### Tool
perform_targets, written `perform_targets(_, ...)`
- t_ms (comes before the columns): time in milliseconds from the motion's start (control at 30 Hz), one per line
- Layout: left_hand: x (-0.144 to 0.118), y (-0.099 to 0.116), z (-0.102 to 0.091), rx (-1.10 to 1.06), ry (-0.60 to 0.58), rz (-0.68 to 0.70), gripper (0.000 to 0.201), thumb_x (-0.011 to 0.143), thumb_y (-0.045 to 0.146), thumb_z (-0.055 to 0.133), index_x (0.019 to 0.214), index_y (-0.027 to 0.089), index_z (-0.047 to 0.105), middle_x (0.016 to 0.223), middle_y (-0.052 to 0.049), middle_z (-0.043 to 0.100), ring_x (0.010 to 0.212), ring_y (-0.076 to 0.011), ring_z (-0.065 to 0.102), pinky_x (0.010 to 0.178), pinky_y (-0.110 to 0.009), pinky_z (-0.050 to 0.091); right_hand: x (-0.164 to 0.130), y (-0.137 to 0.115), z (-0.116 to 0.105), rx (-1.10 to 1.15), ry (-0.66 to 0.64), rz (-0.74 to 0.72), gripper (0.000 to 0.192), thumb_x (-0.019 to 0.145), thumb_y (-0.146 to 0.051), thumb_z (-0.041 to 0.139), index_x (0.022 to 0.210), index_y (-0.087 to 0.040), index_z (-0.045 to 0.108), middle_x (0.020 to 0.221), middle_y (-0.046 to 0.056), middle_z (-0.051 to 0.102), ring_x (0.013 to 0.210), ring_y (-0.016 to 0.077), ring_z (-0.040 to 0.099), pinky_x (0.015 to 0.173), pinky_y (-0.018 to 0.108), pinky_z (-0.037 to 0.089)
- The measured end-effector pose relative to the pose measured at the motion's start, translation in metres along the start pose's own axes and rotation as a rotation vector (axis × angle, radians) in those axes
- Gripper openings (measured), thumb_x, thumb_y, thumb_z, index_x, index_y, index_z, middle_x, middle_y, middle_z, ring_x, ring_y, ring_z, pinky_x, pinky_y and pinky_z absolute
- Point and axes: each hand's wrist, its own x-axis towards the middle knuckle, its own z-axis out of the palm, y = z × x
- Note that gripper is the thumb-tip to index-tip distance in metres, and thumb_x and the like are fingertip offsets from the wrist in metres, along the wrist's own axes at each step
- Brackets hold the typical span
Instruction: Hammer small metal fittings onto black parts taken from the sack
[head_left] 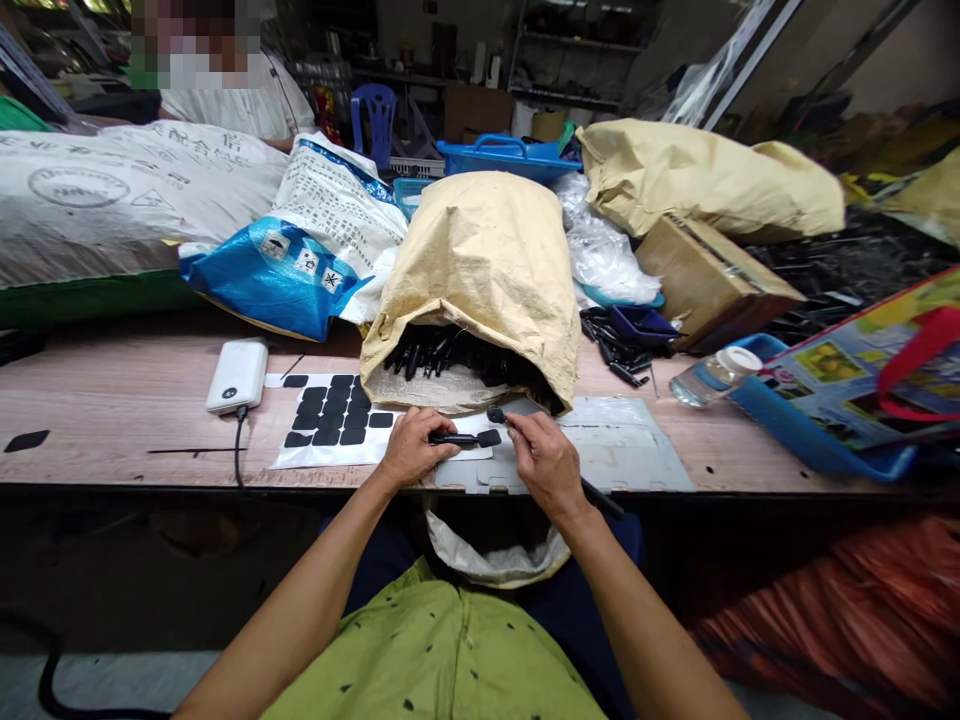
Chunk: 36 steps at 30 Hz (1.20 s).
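My left hand (411, 447) grips a slim black plastic piece (466, 438) that lies level over the table's front edge. My right hand (541, 458) pinches a second small black piece with a round end (496, 414) right beside it, and a dark rod (600, 495) sticks out past my right wrist. Just behind my hands a tan woven sack (484, 270) lies on its side, its open mouth full of several black plastic parts (450, 355). To the left of my hands lies a white sheet with several black sticker pads (330, 420).
A white power bank (237, 376) with a cable lies left on the wooden table (112, 410). A clear bottle (709, 375), a blue tray (795, 430) and a cardboard box (705, 280) are at the right. Printed sacks (120, 195) and another person (225, 85) are behind.
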Motion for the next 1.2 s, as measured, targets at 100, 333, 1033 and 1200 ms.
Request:
perform_targets(100, 0.001, 0.001, -0.001, -0.01, -0.001, -0.01, 0.021, 0.075, 0.028, 0.081, 0.094, 0.025, 0.072, 0.098, 0.001, 0.071, 0.098, -0.023, 0.055, 0.088, -0.037, 0.038, 0.006, 0.024, 0.001, -0.075, -0.008, 0.026, 0.025, 0.098, -0.025, 0.052, 0.114, -0.024, 0.071, 0.1, 0.006, 0.067, 0.097, 0.0218, 0.061, 0.087, 0.033, 0.049)
perform_targets(333, 0.001, 0.001, 0.0, -0.011, -0.001, -0.021, 0.022, 0.074, 0.028, 0.081, 0.093, 0.025, 0.07, 0.1, 0.001, 0.071, 0.099, -0.0231, 0.055, 0.089, -0.038, 0.038, 0.005, 0.052, 0.012, -0.171, -0.037, 0.034, 0.023, 0.095, -0.022, 0.056, 0.112, -0.022, 0.072, 0.097, 0.005, 0.065, 0.095, 0.0221, 0.057, 0.086, 0.033, 0.045)
perform_targets(1033, -0.081, 0.07, 0.029, -0.157, -0.609, 0.057, 0.024, 0.095, 0.044, 0.056, 0.107, 0.027, 0.065, 0.092, 0.0, 0.071, 0.084, -0.0192, 0.064, 0.073, -0.028, 0.044, 0.003, 0.046, 0.012, -0.231, -0.035, 0.04, 0.022, 0.096, -0.024, 0.056, 0.113, -0.023, 0.07, 0.099, 0.006, 0.063, 0.095, 0.0237, 0.052, 0.085, 0.034, 0.04)
perform_targets(1200, -0.078, 0.052, 0.083, 0.185, -0.531, -0.224, 0.028, 0.096, 0.039, 0.047, 0.106, 0.023, 0.068, 0.102, -0.012, 0.075, 0.098, -0.0302, 0.07, 0.081, -0.038, 0.049, 0.002, 0.047, 0.013, -0.237, -0.029, 0.041, 0.021, 0.096, -0.025, 0.057, 0.113, -0.024, 0.069, 0.099, 0.006, 0.063, 0.094, 0.0237, 0.052, 0.083, 0.034, 0.04)
